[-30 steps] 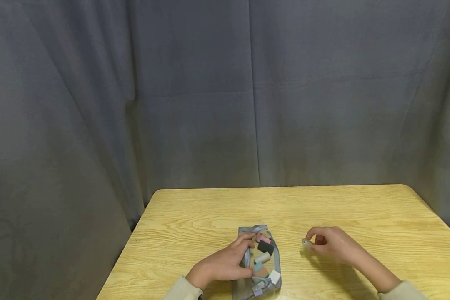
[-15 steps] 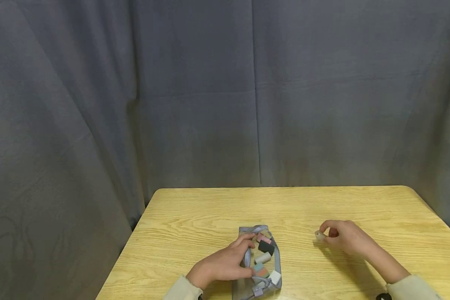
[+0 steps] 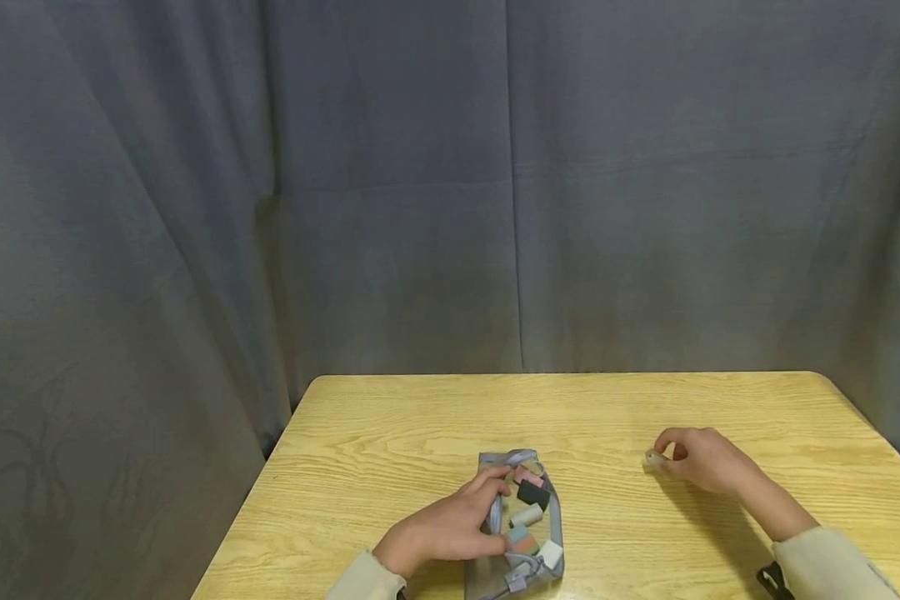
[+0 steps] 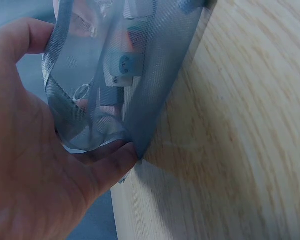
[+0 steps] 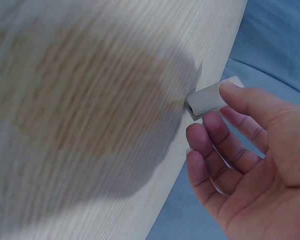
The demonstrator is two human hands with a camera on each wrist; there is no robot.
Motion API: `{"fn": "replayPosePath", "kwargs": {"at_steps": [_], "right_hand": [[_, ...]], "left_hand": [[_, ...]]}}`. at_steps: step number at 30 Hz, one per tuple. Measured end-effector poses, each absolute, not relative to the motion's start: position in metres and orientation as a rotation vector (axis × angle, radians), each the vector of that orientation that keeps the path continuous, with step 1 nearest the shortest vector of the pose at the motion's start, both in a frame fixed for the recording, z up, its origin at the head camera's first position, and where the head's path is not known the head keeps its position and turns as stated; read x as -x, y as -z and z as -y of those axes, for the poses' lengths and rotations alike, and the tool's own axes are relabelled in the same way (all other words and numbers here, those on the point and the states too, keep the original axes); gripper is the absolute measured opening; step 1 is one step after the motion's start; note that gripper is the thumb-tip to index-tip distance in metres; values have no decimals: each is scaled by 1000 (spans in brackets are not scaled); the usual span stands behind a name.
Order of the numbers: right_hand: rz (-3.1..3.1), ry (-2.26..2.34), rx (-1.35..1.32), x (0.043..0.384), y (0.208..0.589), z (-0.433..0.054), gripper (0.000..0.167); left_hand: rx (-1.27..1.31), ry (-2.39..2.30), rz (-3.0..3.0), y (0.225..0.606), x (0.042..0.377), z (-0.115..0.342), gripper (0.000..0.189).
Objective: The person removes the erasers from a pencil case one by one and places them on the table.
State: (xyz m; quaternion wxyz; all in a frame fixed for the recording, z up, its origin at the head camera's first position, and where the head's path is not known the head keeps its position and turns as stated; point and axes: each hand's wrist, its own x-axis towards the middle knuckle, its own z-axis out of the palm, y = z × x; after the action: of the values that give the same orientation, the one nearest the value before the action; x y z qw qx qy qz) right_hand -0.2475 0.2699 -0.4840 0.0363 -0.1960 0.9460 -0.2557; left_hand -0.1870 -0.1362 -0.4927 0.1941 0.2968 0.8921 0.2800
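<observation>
A grey mesh zip pouch [image 3: 557, 525] lies on the table, its mouth spread. Inside it show a black block [image 3: 533, 495], a whitish cylinder-like piece [image 3: 526, 516], a teal and orange block [image 3: 522, 540], a pink piece [image 3: 528, 477] and a white block [image 3: 550, 553]. My left hand [image 3: 450, 525] grips the pouch's rim; in the left wrist view thumb and a finger are bent on its edge [image 4: 52, 75]. To the right, my right hand [image 3: 708, 460] pinches a small off-white block [image 5: 209, 99] with a dark opening at one end. The block is at or just above the tabletop.
The wooden table [image 3: 390, 433] has its far edge against a grey curtain [image 3: 390, 250]. A zipper cord with a pale tag [image 3: 517, 580] hangs at the pouch's near end. The right hand casts a shadow on the wood.
My right hand has moved right and away from me, carrying the off-white block farther from the pouch. My left hand and the pouch have stayed in place.
</observation>
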Motion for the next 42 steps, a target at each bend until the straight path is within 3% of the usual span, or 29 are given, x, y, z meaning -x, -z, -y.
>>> {"fn": "replayPosePath", "kwargs": {"at_steps": [6, 11, 22, 28, 42], "right_hand": [[-2915, 760, 607, 251, 483, -270, 11], [-2905, 744, 581, 254, 483, -267, 13], [-2882, 762, 581, 254, 485, -260, 12], [-2876, 758, 585, 256, 489, -258, 11], [-2869, 754, 526, 257, 485, -254, 17]], "left_hand": [[-780, -820, -2481, 491, 186, 134, 87], [-789, -815, -2486, 489, 185, 134, 89], [-810, -801, -2486, 490, 185, 135, 81], [-827, -779, -2502, 490, 184, 136, 68], [-822, -770, -2503, 489, 184, 136, 68]]}}
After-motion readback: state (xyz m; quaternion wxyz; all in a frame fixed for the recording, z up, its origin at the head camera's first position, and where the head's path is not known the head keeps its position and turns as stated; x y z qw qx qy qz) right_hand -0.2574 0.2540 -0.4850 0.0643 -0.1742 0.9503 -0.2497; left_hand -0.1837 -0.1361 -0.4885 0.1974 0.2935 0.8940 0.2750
